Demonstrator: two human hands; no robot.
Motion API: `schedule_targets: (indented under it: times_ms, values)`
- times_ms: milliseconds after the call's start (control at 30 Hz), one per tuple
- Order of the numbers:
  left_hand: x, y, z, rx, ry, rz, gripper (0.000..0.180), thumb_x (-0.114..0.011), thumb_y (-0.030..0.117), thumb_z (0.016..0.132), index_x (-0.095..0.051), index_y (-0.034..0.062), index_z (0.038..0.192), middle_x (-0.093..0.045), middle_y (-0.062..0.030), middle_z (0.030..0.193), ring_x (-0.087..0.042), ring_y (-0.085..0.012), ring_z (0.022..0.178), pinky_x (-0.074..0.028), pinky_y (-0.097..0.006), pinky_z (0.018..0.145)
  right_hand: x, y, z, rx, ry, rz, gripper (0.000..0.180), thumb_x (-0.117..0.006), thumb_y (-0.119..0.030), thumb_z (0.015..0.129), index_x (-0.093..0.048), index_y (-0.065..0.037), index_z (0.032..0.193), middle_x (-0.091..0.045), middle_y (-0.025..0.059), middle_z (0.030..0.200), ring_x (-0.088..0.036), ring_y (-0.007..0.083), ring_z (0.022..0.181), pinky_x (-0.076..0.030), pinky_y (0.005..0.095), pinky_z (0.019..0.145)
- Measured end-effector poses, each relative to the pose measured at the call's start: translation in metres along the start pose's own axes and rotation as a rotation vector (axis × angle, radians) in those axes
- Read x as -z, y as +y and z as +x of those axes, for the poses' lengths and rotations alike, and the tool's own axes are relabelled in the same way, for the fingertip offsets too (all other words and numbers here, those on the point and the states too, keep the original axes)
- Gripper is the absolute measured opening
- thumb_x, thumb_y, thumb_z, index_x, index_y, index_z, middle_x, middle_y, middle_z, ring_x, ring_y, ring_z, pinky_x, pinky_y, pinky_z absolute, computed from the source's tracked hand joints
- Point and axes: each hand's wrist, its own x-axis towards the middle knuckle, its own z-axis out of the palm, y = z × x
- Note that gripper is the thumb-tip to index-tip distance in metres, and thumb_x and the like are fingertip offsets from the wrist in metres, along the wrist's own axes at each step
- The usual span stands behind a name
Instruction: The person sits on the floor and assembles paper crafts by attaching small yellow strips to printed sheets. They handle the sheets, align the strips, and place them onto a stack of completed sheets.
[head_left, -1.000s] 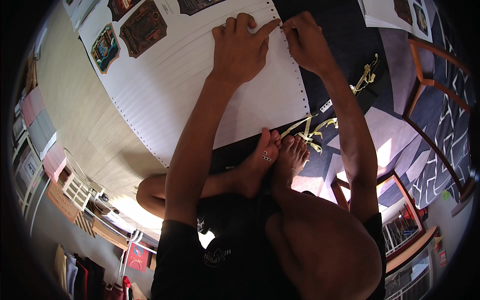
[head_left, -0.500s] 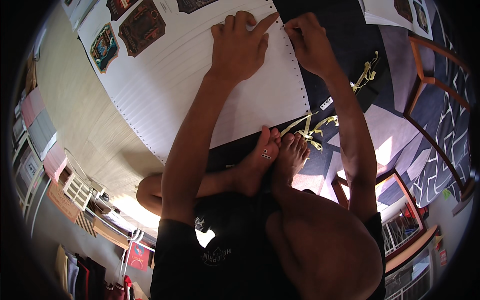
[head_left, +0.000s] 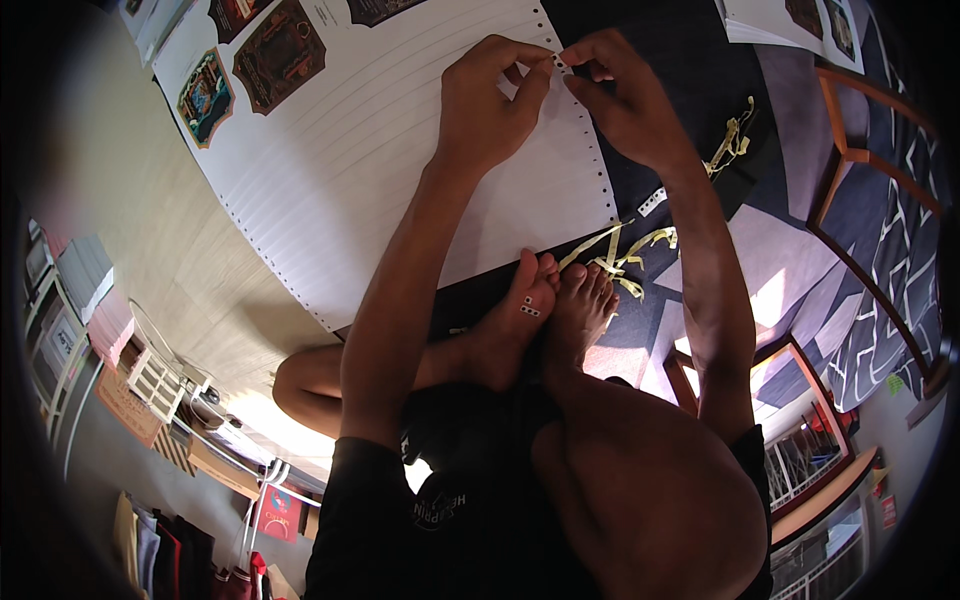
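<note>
A large white sheet of continuous-form paper [head_left: 400,215] lies in front of me, rows of small holes down its left and right edges. Both hands meet at the far part of its right edge. My left hand [head_left: 490,105] is closed, thumb and forefinger pinching the holed edge strip [head_left: 558,62]. Right across from it, my right hand [head_left: 625,100] is also closed on that strip, its fingers bent inward. The fingertips nearly touch. Dark ornate printed cut-outs, among them a brown label [head_left: 280,57] and a teal-and-orange label [head_left: 206,99], show at the paper's far left.
Yellow torn strips [head_left: 640,255] lie by my feet, with more yellow strips [head_left: 735,140] beyond my right forearm. A short white holed strip [head_left: 652,201] rests beside that arm. Farther right stands a wooden-framed chair [head_left: 850,155]; shelving [head_left: 70,330] is at left.
My left hand has gone from spread flat on the paper to pinching its edge strip. My right hand has turned, and its fingers have come in to meet the left ones.
</note>
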Motion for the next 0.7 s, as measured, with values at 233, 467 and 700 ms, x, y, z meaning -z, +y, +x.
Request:
schedule_targets:
  times_ms: [233,467,700]
  values:
    - [-0.001,0.004,-0.006,-0.161,0.039,0.165,0.009,-0.072,0.006,0.087,-0.076,0.0056,0.095,-0.071,-0.005,0.086,-0.061,-0.0129,0.07,-0.049,-0.028,0.063,-0.009,-0.008,-0.005,-0.14,0.042,0.033,0.023,-0.069,-0.008,0.084,-0.069,-0.002,0.106,-0.061,0.0097,0.099,-0.055,0.0187,0.082,-0.048,0.0319,0.075]
    - [-0.006,0.001,-0.011,0.021,0.067,-0.032,0.008,-0.072,0.007,0.088,-0.075,0.0037,0.096,-0.071,-0.0036,0.086,-0.059,-0.0106,0.072,-0.048,-0.026,0.068,-0.011,-0.003,-0.008,-0.182,0.077,0.078,0.027,-0.072,-0.016,0.085,-0.072,-0.001,0.109,-0.062,0.0104,0.099,-0.056,0.017,0.08,-0.048,0.0303,0.073]
    - [-0.007,0.003,-0.013,0.131,0.072,-0.128,0.009,-0.072,0.01,0.091,-0.074,0.0031,0.097,-0.07,-0.0002,0.083,-0.054,-0.0062,0.072,-0.045,-0.024,0.069,-0.013,-0.003,-0.013,-0.286,0.124,0.233,0.025,-0.068,-0.021,0.095,-0.072,0.001,0.106,-0.067,0.0118,0.096,-0.062,0.0153,0.083,-0.049,0.0306,0.074]
